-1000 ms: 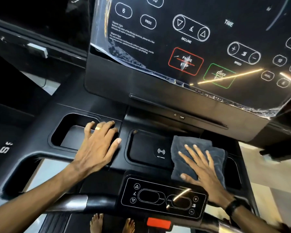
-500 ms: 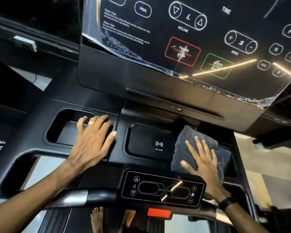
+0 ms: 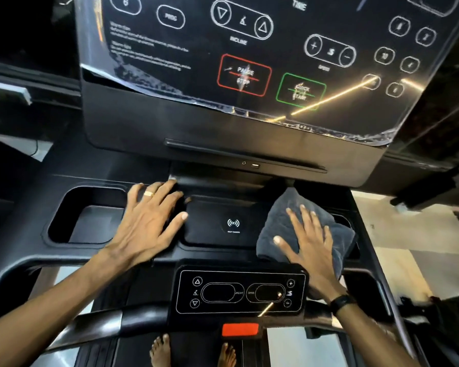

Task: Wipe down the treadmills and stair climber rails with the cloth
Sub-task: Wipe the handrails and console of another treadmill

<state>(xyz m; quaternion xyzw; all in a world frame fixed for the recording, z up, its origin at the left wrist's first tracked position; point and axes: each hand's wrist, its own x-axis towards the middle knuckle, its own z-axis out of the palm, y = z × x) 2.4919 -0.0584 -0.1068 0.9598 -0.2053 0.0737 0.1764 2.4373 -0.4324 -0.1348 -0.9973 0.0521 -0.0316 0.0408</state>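
Two hands lie flat, fingers spread, on the treadmill (image 3: 249, 181) console. The right hand (image 3: 310, 247) presses a folded grey cloth (image 3: 281, 223); the left hand (image 3: 146, 221) holds nothing.

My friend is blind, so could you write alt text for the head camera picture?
A person's right hand presses a folded grey cloth flat on a black treadmill console, beside its wireless charging pad. The left hand rests open next to an empty cup holder. Bare feet show below.
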